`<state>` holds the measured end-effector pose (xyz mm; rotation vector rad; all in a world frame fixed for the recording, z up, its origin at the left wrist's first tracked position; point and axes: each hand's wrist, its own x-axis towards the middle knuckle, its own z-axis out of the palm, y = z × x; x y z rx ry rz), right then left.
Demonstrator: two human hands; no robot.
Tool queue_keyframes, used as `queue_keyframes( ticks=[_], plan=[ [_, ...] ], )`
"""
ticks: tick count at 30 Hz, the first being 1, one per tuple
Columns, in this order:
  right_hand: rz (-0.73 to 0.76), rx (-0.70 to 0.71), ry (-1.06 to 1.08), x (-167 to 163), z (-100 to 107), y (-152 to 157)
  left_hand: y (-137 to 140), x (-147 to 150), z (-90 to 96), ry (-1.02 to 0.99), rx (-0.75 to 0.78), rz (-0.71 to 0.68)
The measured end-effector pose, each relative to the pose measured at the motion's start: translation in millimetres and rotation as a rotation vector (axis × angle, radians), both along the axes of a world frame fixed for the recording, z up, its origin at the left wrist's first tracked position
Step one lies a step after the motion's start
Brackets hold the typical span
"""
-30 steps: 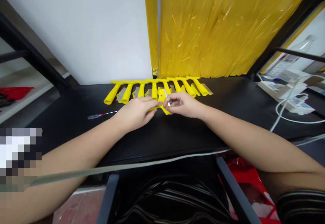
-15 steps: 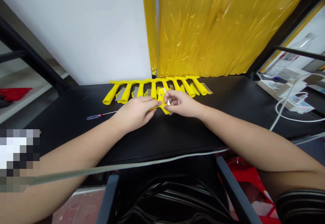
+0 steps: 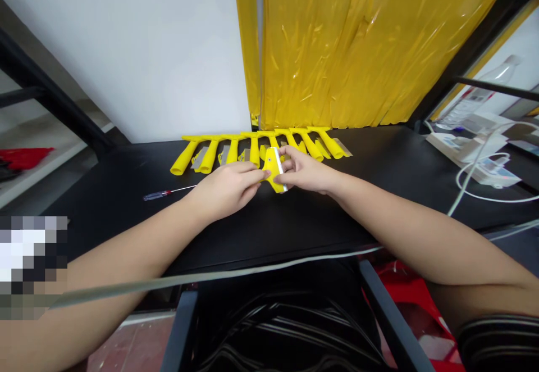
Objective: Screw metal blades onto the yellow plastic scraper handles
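Note:
Between my hands is a yellow scraper (image 3: 274, 166) with a pale blade strip along its right edge and a small screw in its head. My left hand (image 3: 229, 186) is closed around its handle, which is mostly hidden by the fingers. My right hand (image 3: 301, 171) pinches the scraper's head at the blade edge, thumb in front and fingers behind. Just beyond, several yellow scraper handles (image 3: 210, 153) lie in a row, with metal blades (image 3: 225, 154) and small yellow parts among them.
A screwdriver (image 3: 156, 195) lies left of my left hand on the black table (image 3: 261, 231). White boxes with cables (image 3: 484, 164) and a plastic bottle (image 3: 475, 94) stand at the right. Yellow plastic sheeting (image 3: 337, 46) rises behind. A pale cord (image 3: 236, 271) crosses in front of the table edge.
The scraper's head now shows more fully, with the blade strip lying along its edge. My right fingers have shifted slightly along that edge; my left hand has stayed nearly still.

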<state>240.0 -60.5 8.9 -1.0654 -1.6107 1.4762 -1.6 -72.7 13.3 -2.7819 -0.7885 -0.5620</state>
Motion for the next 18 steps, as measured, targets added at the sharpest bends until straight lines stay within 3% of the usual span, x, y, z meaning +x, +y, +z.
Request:
queue_keyframes(
  ticks=[7, 18],
  plan=[
    [-0.112, -0.107, 0.028, 2.6, 13.5, 0.9, -0.9, -0.3, -0.4, -0.063, 0.054, -0.074],
    [-0.066, -0.144, 0.077, 5.7, 12.7, 1.2, -3.3, 0.9, -1.2, -0.072, -0.021, -0.134]
  ],
)
